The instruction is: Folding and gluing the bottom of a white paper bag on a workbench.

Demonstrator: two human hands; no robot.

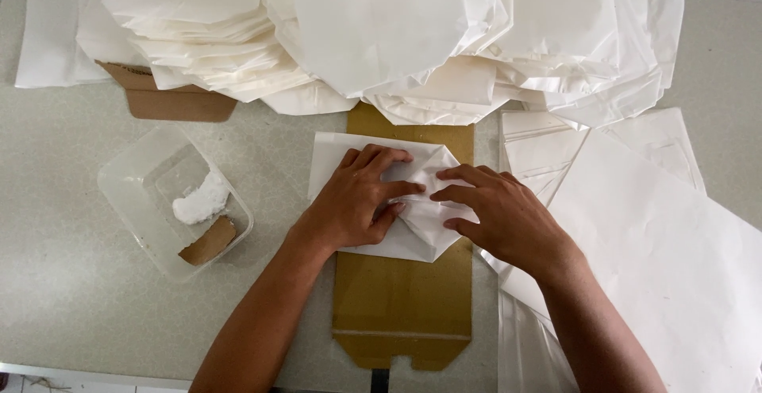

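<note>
A white sheet of paper point(333, 159), partly folded into angled flaps, lies on a brown cardboard template point(401, 306) in the middle of the table. My left hand point(353, 198) presses flat on the left half of the paper, its fingers bent over a fold. My right hand point(500, 214) rests on the right half, with the fingertips pinching a crease near the centre. Both hands touch the same sheet and hide most of its middle.
A large heap of folded white paper pieces point(381, 28) fills the far side. Flat white sheets point(659, 242) lie stacked at the right. A clear plastic tub point(131, 179) at the left holds white paste and a cardboard scrap. Another cardboard piece point(171, 103) pokes out under the heap.
</note>
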